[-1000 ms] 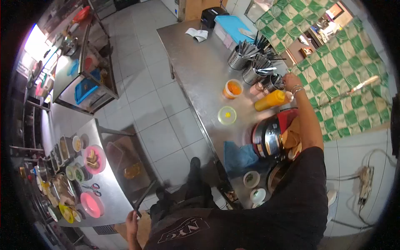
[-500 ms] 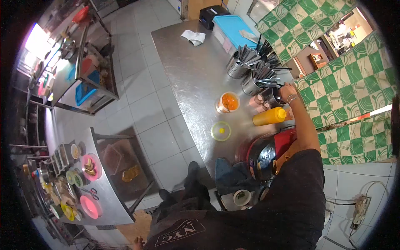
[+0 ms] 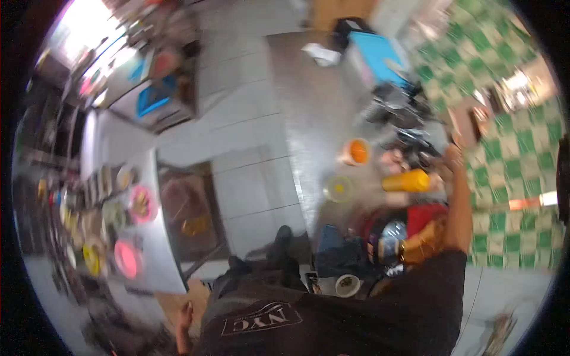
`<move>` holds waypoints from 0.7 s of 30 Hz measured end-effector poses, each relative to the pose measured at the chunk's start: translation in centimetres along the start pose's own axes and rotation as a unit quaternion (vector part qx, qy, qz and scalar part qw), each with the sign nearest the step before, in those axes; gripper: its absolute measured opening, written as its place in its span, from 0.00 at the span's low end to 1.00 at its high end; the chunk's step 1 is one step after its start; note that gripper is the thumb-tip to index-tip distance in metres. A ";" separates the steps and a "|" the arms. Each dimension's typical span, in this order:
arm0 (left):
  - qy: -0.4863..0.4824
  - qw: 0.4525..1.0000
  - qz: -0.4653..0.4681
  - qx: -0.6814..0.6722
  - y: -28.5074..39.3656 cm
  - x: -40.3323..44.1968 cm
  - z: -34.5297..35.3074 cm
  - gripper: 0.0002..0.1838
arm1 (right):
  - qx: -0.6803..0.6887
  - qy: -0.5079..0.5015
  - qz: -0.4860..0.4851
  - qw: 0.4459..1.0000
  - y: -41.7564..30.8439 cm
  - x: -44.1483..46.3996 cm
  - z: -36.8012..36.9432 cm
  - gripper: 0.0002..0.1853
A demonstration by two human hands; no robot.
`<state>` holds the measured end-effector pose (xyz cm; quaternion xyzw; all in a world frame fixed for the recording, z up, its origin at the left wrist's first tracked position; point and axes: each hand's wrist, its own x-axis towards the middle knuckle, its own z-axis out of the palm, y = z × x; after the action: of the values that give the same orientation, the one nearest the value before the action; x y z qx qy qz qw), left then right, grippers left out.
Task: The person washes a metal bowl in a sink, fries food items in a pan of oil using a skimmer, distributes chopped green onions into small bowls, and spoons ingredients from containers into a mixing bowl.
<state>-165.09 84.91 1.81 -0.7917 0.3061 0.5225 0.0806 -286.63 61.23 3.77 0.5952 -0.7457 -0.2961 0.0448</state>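
Observation:
Motion blurs the whole head view. My right hand (image 3: pixel 454 155) is at the far right edge of the steel table (image 3: pixel 300 113), beside the small metal holder (image 3: pixel 420 155); its fingers are smeared, and what they hold, if anything, cannot be made out. Nearer to me lie a yellow squeeze bottle (image 3: pixel 406 181) and a red and black appliance (image 3: pixel 380 237). Left of the bottle are a tub of orange food (image 3: pixel 357 152) and a round green-rimmed lid (image 3: pixel 339 188). My left hand (image 3: pixel 186 315) hangs low at the bottom left, touching nothing visible, its finger shape unclear.
A blue-lidded box (image 3: pixel 378 58) and white paper (image 3: pixel 322 54) are at the table's far end. Green checked curtains (image 3: pixel 510 160) hang on the right. Another steel table (image 3: pixel 159 237) on the left bears a pink bowl (image 3: pixel 128 259) and a pink plate (image 3: pixel 142 204).
The view has swung and blurred. My right hand has moved slightly away from the small metal holder. My left hand, earlier at the left table's corner, has dropped clear of it.

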 end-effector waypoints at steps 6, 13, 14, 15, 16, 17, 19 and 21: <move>0.140 0.983 0.118 0.017 -1.0 -1.3 1.3 0.28 | 0.029 0.190 -0.060 0.980 0.6 -5.5 -15.9 0.05; 0.183 0.932 0.142 -0.278 2.4 0.6 -1.5 0.24 | 0.462 0.158 -0.098 0.867 -25.0 -13.2 -41.8 0.12; 0.187 0.929 0.138 -0.288 2.4 1.4 -2.1 0.24 | 0.494 0.144 -0.116 0.850 -29.1 -14.4 -44.7 0.11; 0.208 0.912 0.157 -0.316 2.4 2.3 -3.0 0.23 | 0.542 0.156 -0.167 0.808 -33.2 -14.8 -46.4 0.09; 0.229 0.893 0.176 -0.344 2.3 3.1 -3.6 0.22 | 0.581 0.085 -0.145 0.797 -37.1 -15.5 -48.4 0.07; 0.234 0.887 0.178 -0.355 2.7 3.8 -4.8 0.22 | 0.606 0.078 -0.194 0.768 -40.9 -15.0 -48.5 0.07; 0.246 0.875 0.198 -0.367 3.3 5.4 -6.7 0.22 | 0.628 -0.008 -0.238 0.741 -48.8 -14.9 -49.5 0.06; 0.239 0.868 0.202 -0.386 4.3 6.7 -8.7 0.22 | 0.653 -0.102 -0.271 0.700 -57.1 -16.3 -50.5 0.06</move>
<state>-158.98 74.92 0.56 -0.7810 0.2431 0.3986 -0.4149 -211.60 49.88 21.65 0.6181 -0.5582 0.2068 -0.5134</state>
